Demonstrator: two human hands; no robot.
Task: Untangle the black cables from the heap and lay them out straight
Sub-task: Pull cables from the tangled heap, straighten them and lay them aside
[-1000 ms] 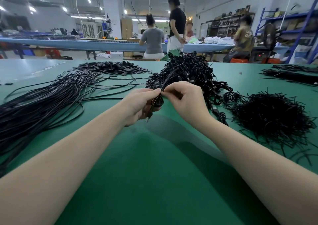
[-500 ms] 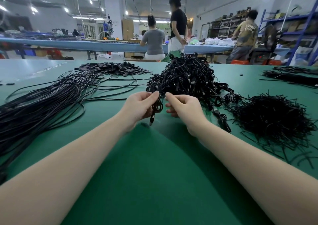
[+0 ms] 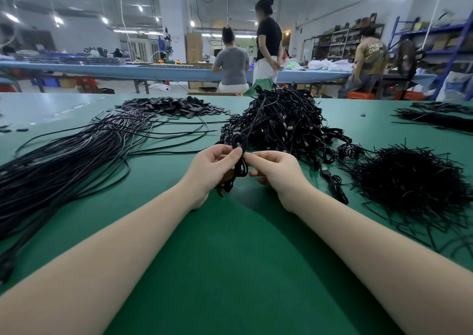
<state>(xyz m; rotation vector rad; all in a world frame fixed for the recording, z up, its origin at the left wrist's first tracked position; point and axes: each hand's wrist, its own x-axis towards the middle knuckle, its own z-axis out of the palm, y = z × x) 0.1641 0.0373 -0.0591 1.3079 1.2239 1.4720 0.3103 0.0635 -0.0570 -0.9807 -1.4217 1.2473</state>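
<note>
A tall heap of tangled black cables [image 3: 281, 122] sits mid-table just beyond my hands. My left hand [image 3: 212, 171] holds a small coiled black cable [image 3: 239, 169] between thumb and fingers; its plug end hangs below the palm. My right hand [image 3: 276, 169] pinches the same cable at its top, fingertip to fingertip with the left. A strand runs up from the pinch into the heap. On the left lie the straightened cables [image 3: 64, 160] in a long bundle.
A pile of short black ties [image 3: 409, 181] lies to the right, flat black pieces [image 3: 174, 107] at the back left, more cables [image 3: 435, 117] at far right. Green table [image 3: 230, 270] is bare in front of me. Three people stand or sit at a far bench.
Both hands have slid a little away from me toward the heap, and the coil has loosened, hanging longer between them. My right hand shifted from a full grip to a fingertip pinch.
</note>
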